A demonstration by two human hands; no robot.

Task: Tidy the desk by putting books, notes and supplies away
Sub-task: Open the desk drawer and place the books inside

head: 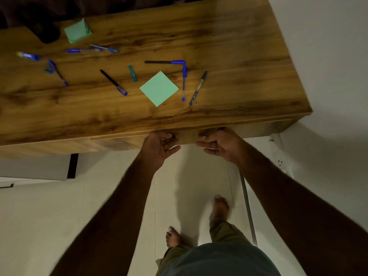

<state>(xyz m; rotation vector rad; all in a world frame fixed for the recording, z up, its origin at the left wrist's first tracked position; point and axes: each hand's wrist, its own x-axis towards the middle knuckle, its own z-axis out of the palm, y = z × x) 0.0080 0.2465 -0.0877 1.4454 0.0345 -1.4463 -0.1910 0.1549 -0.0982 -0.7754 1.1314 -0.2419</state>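
Both hands at drawer front (perhaps touching)

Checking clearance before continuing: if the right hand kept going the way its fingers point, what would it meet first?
The drawer front just under the desk top's edge. The right hand looks nearly on it, though blur leaves contact unclear.

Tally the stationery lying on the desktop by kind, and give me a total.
Pens: 7
Green sticky-note pads: 2
Short teal stick: 1
Short blue tube, yellow end: 1
Small blue piece, blurred: 1
Total: 12
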